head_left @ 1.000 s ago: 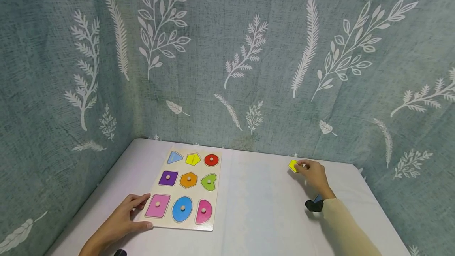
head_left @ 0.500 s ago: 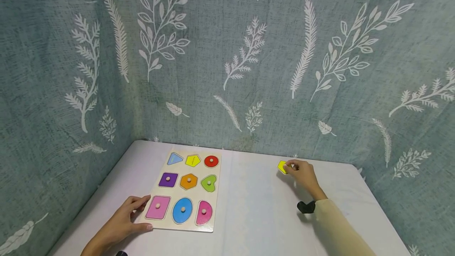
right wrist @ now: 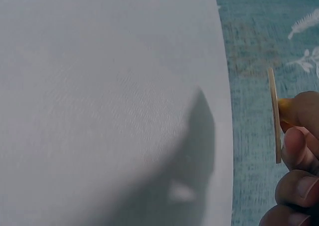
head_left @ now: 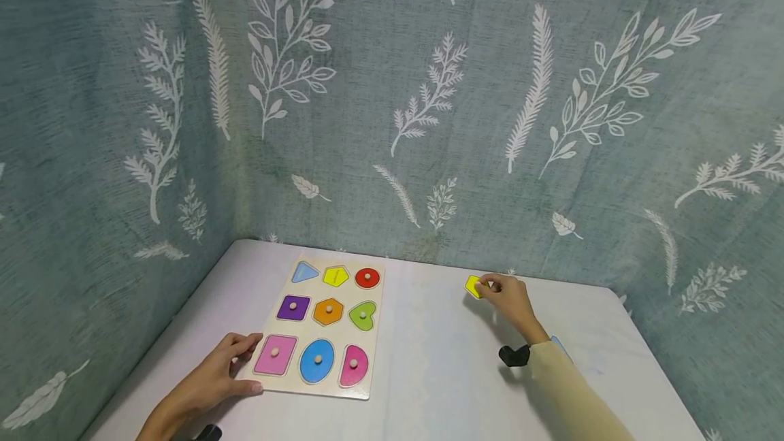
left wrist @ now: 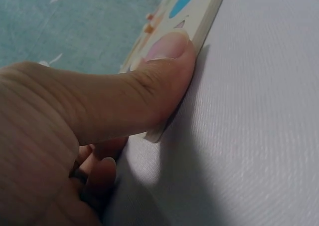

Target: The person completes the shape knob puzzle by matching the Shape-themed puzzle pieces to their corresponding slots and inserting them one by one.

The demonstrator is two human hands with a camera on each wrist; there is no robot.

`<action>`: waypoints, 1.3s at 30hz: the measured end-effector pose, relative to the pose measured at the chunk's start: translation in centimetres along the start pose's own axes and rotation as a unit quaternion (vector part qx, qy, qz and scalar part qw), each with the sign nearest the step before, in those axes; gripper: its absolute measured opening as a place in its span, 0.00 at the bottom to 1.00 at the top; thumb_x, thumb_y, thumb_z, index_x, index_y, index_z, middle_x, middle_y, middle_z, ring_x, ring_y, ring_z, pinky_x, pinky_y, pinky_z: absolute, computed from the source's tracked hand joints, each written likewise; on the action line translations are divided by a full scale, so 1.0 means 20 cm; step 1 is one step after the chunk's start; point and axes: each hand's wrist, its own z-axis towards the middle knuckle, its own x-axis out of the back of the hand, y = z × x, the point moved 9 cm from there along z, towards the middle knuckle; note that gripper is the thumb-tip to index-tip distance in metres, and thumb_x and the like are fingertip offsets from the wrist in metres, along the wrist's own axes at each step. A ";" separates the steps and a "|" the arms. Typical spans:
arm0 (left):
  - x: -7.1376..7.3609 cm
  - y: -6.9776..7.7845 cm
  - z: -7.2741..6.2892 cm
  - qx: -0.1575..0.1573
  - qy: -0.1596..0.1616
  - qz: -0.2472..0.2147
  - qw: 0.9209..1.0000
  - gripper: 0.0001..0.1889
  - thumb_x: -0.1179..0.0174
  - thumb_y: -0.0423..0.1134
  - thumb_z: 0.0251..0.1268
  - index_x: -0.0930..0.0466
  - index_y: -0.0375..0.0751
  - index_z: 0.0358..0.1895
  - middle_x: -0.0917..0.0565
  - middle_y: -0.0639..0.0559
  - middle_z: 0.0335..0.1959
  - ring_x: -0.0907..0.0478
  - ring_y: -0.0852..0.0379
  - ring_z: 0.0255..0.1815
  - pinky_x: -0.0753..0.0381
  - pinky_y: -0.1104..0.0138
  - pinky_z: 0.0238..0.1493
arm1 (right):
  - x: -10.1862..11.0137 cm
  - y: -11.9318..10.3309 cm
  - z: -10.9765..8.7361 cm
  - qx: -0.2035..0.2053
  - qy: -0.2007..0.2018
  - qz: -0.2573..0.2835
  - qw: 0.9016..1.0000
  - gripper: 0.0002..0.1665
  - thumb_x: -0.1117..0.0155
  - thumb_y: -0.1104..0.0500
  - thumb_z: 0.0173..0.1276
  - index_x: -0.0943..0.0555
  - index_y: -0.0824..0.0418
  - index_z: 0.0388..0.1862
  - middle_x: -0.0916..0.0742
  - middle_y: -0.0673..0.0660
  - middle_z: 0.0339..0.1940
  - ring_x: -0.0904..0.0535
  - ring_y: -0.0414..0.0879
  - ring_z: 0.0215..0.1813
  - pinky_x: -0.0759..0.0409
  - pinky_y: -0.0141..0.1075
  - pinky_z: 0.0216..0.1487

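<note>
A wooden peg puzzle board (head_left: 331, 392) lies on the white-covered table at left. My left hand (head_left: 211, 376) rests at its near-left corner. In the left wrist view, the straight thumb (left wrist: 164, 76) presses on the board's edge while the other fingers are partly hidden below. To the right of the board, my right hand (head_left: 511, 301) pinches the knob of a yellow pentagon puzzle piece (head_left: 472, 286), held above its shadow. The right wrist view has this piece (right wrist: 275, 118) edge-on. Triangle (head_left: 304, 272) and yellow pentagon (head_left: 335, 276) spots on the board show no knobs.
Knobbed pieces in the board include a red circle (head_left: 367, 278), a purple square (head_left: 292, 307) and a blue oval (head_left: 316, 361). A blue piece (head_left: 560, 347) lies partly hidden behind the right sleeve (head_left: 569, 386). Leaf-patterned cloth (head_left: 392, 121) hangs behind and at left.
My right hand has moved left toward the board, carrying the yellow pentagon piece. My left hand has stayed at the board's corner. The head view has shifted slightly.
</note>
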 end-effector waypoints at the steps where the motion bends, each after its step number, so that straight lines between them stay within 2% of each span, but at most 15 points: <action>1: 0.00 0.00 0.00 0.001 -0.001 -0.002 1.000 0.56 0.16 0.43 0.43 0.38 0.22 0.74 0.31 0.43 0.50 0.33 0.47 0.53 0.29 0.64 0.49 | 0.00 -0.01 0.00 0.001 0.000 0.001 1.000 0.12 0.29 0.53 0.71 0.11 0.59 0.46 0.20 0.50 0.22 0.31 0.46 0.24 0.32 0.38 0.31; 6: 0.01 0.00 0.01 0.012 0.001 -0.009 1.000 0.56 0.15 0.40 0.40 0.37 0.23 0.74 0.31 0.43 0.50 0.32 0.47 0.53 0.29 0.64 0.48 | -0.03 -0.05 0.02 0.009 -0.003 0.004 1.000 0.11 0.29 0.52 0.72 0.10 0.58 0.45 0.23 0.51 0.20 0.33 0.45 0.23 0.35 0.37 0.29; 16: 0.03 0.02 0.02 -0.014 0.001 0.003 1.000 0.55 0.15 0.39 0.41 0.36 0.24 0.74 0.29 0.44 0.50 0.32 0.47 0.51 0.32 0.61 0.48 | -0.08 -0.14 0.07 0.027 -0.001 0.032 0.999 0.12 0.29 0.52 0.71 0.11 0.59 0.45 0.22 0.51 0.20 0.33 0.45 0.22 0.35 0.36 0.27; 20: 0.03 0.01 0.02 -0.012 0.003 -0.001 1.000 0.54 0.15 0.38 0.40 0.34 0.24 0.74 0.28 0.44 0.49 0.32 0.47 0.50 0.32 0.61 0.47 | -0.11 -0.18 0.09 0.035 -0.002 0.035 0.999 0.13 0.29 0.52 0.71 0.10 0.60 0.45 0.23 0.51 0.19 0.33 0.44 0.21 0.36 0.36 0.26; 27: 0.03 -0.01 0.01 0.005 0.010 -0.004 1.000 0.54 0.15 0.37 0.40 0.34 0.26 0.74 0.28 0.45 0.49 0.32 0.47 0.51 0.31 0.62 0.47 | -0.18 -0.24 0.11 0.043 -0.012 0.043 0.998 0.11 0.29 0.52 0.72 0.11 0.58 0.45 0.20 0.50 0.20 0.31 0.44 0.22 0.34 0.36 0.26; 34: 0.03 -0.03 0.02 0.040 0.011 -0.016 0.999 0.57 0.14 0.39 0.38 0.36 0.27 0.75 0.30 0.44 0.49 0.33 0.47 0.51 0.30 0.55 0.51 | -0.26 -0.30 0.13 0.042 -0.020 0.052 0.998 0.12 0.29 0.51 0.71 0.10 0.58 0.45 0.21 0.50 0.19 0.31 0.44 0.21 0.34 0.36 0.25; 39: 0.02 -0.03 0.02 0.028 0.009 -0.011 0.999 0.57 0.14 0.41 0.38 0.36 0.27 0.75 0.29 0.44 0.51 0.33 0.47 0.51 0.30 0.55 0.52 | -0.31 -0.35 0.15 0.052 -0.023 0.055 0.997 0.12 0.28 0.51 0.70 0.10 0.58 0.44 0.22 0.49 0.18 0.33 0.43 0.20 0.36 0.35 0.25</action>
